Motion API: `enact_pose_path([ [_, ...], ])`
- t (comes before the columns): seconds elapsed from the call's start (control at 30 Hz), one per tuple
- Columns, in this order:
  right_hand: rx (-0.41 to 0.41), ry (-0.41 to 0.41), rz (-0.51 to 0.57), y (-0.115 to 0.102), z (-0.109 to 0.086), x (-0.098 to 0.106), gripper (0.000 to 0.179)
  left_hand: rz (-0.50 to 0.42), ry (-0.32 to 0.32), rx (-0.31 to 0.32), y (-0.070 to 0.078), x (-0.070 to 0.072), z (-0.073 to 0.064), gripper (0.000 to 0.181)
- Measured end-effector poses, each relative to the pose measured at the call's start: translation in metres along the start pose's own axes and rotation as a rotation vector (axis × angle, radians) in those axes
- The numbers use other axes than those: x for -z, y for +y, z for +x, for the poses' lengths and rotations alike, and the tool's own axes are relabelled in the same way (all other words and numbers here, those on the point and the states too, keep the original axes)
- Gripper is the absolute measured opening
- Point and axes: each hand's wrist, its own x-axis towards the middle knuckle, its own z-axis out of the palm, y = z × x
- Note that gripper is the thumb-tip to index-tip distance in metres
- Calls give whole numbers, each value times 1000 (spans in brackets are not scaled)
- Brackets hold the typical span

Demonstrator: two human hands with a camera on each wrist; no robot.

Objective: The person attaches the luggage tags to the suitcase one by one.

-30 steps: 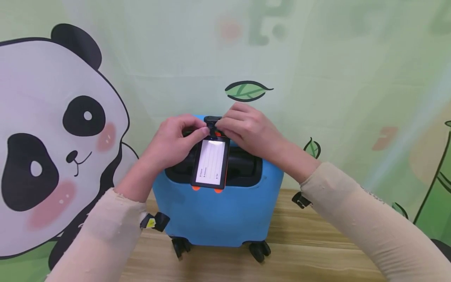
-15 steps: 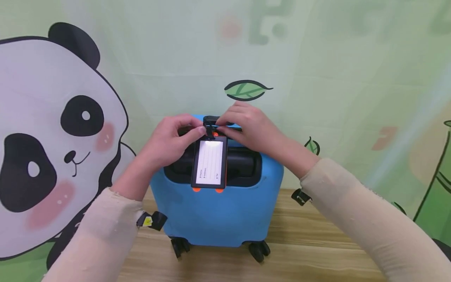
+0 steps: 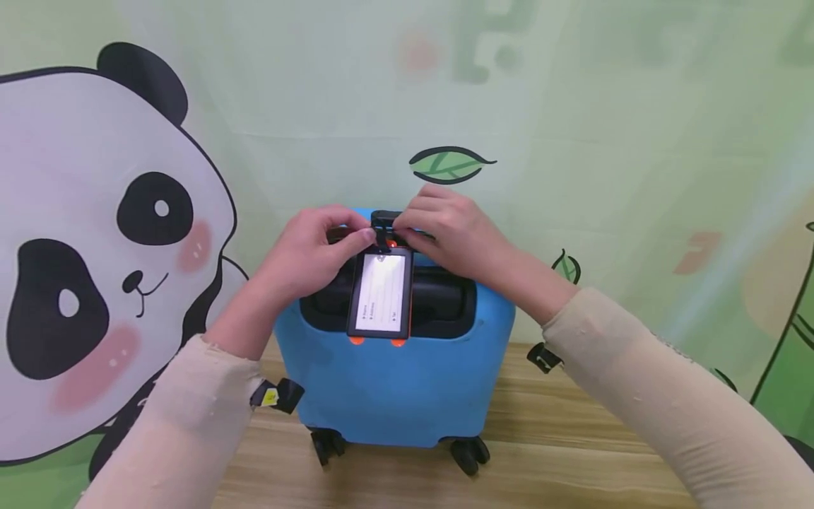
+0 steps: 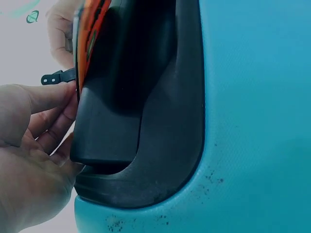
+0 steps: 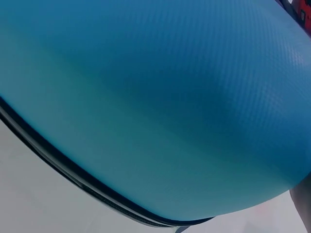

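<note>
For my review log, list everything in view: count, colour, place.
blue hard-shell suitcase: one, blue, centre
recessed plastic panel: one, black, on the suitcase's face
rounded bar: one, black, at the suitcase's top
flat rectangular luggage tag: one, black with white card and orange backing, in front of the panel
narrow strap: one, black, at the tag's top
caster wheels: two sets showing, black, under the suitcase
wood-grain surface: one, light brown, beneath
printed backdrop: one, pale green with panda and leaves, behind
wrist-worn devices: two, black, beside the sleeves
sleeves: two, beige, left and right
left hand: one, bare, pinching the strap
right hand: one, bare, near the strap, grip unclear
</note>
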Motion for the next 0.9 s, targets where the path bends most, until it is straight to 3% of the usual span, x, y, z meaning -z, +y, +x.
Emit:
enact_pose_path([
  [0.3, -11, -8, -8, -1, 0, 0, 10, 54, 8, -1, 1, -2, 2, 20],
  [0.43, -64, -18, 20, -3, -1, 4, 13, 66, 11, -13, 1, -2, 2, 20],
  [0.57, -110, 27, 70, -7, -3, 11, 17, 64, 14, -26, 2, -3, 2, 20],
  [0.9, -82, 80, 155, -18, 5, 13, 14, 87, 53, -69, 3, -6, 3, 19],
])
